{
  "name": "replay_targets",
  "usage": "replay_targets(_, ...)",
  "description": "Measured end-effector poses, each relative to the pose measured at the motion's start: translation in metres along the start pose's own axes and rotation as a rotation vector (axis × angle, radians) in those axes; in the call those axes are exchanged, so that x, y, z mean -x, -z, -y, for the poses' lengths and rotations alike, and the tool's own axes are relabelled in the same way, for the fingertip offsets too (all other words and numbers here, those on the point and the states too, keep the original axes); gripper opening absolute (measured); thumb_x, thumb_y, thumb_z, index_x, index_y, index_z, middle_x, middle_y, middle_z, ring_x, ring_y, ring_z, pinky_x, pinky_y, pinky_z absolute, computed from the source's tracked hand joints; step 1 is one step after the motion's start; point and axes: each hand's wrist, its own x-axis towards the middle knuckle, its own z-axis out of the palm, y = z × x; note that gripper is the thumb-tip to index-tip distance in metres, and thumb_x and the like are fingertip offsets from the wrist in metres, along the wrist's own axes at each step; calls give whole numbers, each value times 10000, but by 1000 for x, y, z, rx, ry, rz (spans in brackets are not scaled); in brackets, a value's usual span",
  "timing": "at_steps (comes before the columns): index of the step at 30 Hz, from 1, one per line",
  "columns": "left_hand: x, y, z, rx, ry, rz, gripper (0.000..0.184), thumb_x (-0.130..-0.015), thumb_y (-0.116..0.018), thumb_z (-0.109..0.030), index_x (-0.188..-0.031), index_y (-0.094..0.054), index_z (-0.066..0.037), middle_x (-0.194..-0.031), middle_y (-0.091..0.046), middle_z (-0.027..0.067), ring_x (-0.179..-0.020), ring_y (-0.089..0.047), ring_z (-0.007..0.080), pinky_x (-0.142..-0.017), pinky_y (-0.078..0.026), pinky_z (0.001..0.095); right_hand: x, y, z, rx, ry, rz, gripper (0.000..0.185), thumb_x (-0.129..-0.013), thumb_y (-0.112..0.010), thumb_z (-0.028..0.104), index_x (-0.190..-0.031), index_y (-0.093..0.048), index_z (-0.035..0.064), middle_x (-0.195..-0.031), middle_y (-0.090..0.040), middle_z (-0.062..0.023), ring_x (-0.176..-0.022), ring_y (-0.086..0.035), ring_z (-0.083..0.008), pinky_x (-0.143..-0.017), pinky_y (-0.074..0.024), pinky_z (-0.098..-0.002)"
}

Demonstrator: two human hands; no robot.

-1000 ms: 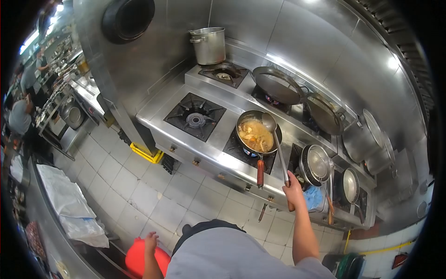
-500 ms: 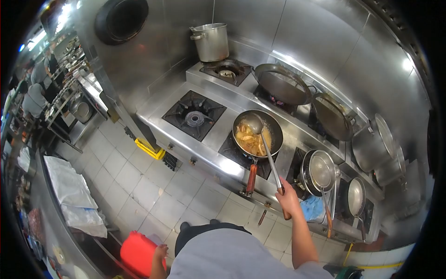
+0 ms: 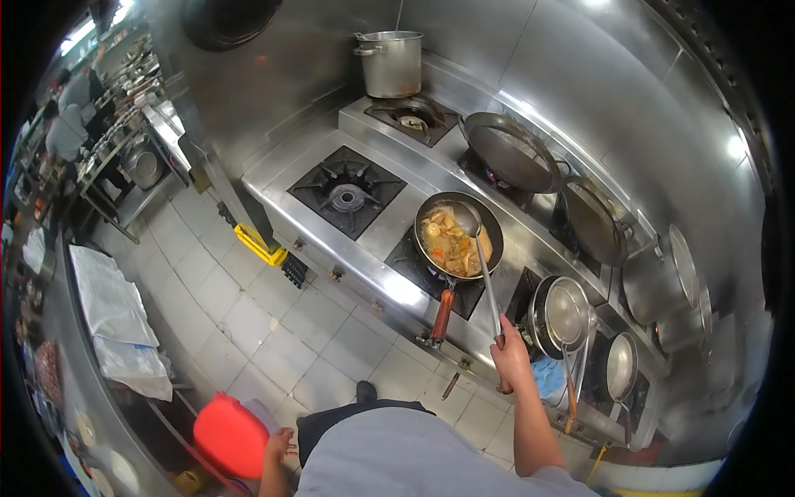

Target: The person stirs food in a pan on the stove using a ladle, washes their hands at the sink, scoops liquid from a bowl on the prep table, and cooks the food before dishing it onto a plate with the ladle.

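My right hand (image 3: pixel 512 358) is wrapped round the handle of a long ladle (image 3: pixel 487 277). The ladle's round bowl rests in a frying pan (image 3: pixel 494 217), against the food (image 3: pixel 447 240), which is chunky pieces in a yellowish-brown sauce. The pan sits on a burner, and its wooden handle (image 3: pixel 444 313) points toward me with no hand on it. Low at my left side hangs my left hand (image 3: pixel 281 443), holding nothing, its fingers loosely bent and apart. Beside it is a red plastic object (image 3: pixel 228 435).
Stacked pans with a strainer (image 3: pixel 567 311) and a blue cloth (image 3: pixel 546 379) lie right of my right hand. Two woks (image 3: pixel 513 153) stand behind the frying pan. A tall pot (image 3: pixel 391 66) is at the back. People (image 3: pixel 66 132) work far left.
The ladle bowl has shifted right and slightly down within the pan, and the food has been moved about. My view has shifted slightly. My left hand's fingers look more spread.
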Motion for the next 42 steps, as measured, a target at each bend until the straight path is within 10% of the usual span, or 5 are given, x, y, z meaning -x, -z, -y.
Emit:
replay_targets(13, -16, 51, 77, -255, -210, 374, 623, -984, -609, -440, -1519, -411, -188, -1457, -512, 107, -1054, -625, 361, -716, -581, 527, 5, 15, 7, 534, 116, 2, 771, -802, -656, 24, -1492, -469, 313, -1058, -590, -160, -988, -646, -373, -824, -529, -489)
replay_targets(22, 11, 116, 90, -2, 109, 173, 445, -982, -598, -432, -1354, -563, -189, -1009, -612, 53, -741, -650, 258, -555, -531, 450, 82, -30, 88, -28, 203, -275, 703, -825, -702, 16, -1478, -441, 39, -980, -652, -153, -890, -675, -278, -788, -542, -384)
replay_targets(28, -12, 175, 143, -252, -360, -133, 270, -937, -651, -326, -1049, -672, -81, -739, -566, 69, -508, -593, 243, -457, -491, 375, 111, -81, 223, -901, 3, 563, 222, -894, -708, 66, -1045, -545, 69, -706, -554, -6, -561, -554, -134, -499, -438, -273)
replay_targets(36, 48, 162, 276, 504, -132, -472, 389, -870, -678, -389, -921, -693, -4, -695, -612, 110, -557, -579, 215, -525, -482, 395, 157, -224, 397, -307, 260, 1464, 178, -823, -715, 98, -890, -552, 76, -682, -556, -24, -577, -551, -137, -528, -416, -272)
replay_targets(42, 140, -27, 382, 755, -20, -798, 343, -878, -652, -326, -999, -721, -13, -720, -641, 132, -548, -603, 232, -542, -507, 398, 199, -300, 464, 374, 453, 1972, 165, -829, -725, 63, -900, -576, 61, -694, -573, -27, -575, -549, -142, -541, -432, -290)
